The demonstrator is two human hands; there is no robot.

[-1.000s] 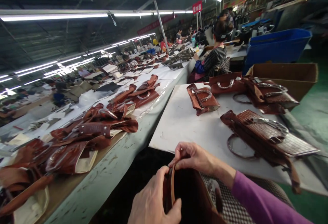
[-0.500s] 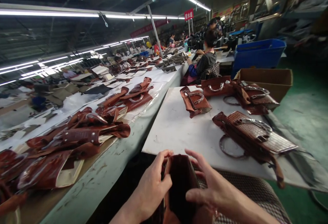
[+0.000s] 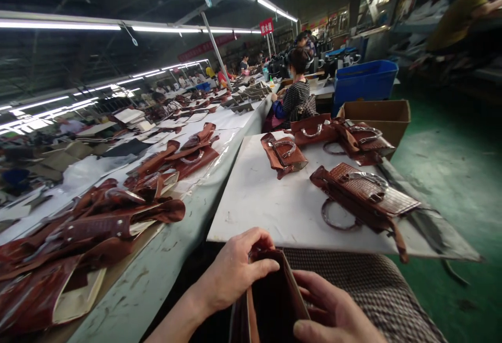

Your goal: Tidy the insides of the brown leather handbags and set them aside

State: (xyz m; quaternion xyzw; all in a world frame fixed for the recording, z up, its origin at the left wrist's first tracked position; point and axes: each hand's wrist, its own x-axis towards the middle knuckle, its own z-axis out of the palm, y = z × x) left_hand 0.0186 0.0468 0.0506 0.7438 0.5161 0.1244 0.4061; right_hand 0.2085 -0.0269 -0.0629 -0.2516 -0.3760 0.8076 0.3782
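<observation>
A dark brown leather handbag (image 3: 282, 301) sits low in front of me, its mouth turned up toward me and its inside in shadow. My left hand (image 3: 245, 267) pinches the far end of the rim, thumb inside the opening and fingers curled over the outside. Along the right wall lies my right hand (image 3: 329, 309), thumb at the inner side and fingers around the outer face. The bag's lower part is cut off by the frame's bottom edge.
A white board (image 3: 251, 196) ahead carries several brown handbags, the nearest a crocodile-textured handbag (image 3: 368, 189). On the long table (image 3: 157, 264) at left lie piles of brown bag pieces. Beyond the board are a cardboard box (image 3: 376, 110), a blue bin (image 3: 364, 81) and a seated person (image 3: 296, 92).
My right hand has moved down along the bag's wall, toward me. My left thumb now reaches across the rim's far end. The view has swung right, showing another person at far right.
</observation>
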